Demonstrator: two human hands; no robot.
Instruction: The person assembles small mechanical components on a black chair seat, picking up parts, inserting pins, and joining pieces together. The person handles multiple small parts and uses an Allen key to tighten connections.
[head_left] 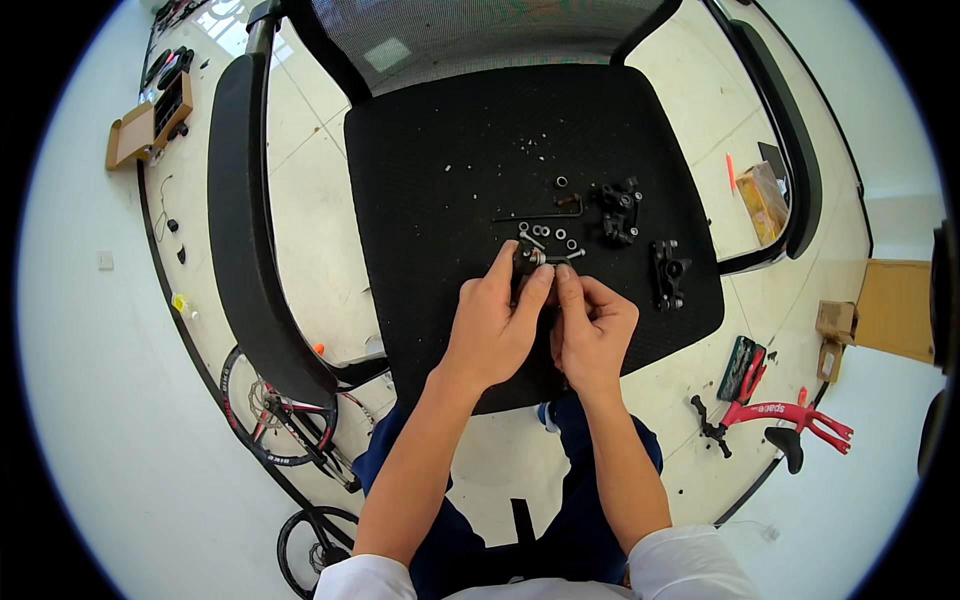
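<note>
Head view: a small black part with a silver metal end (537, 257) is gripped between the closed thumb and fingers of the left hand (490, 325), above the black fabric chair seat (430, 190). The part is positioned left of the right fingertips, nearer the left hand, its silver end directed rightward. The right hand (598, 330) is placed just beside, thumb and fingers drawn together; whether anything is pinched there cannot be told
</note>
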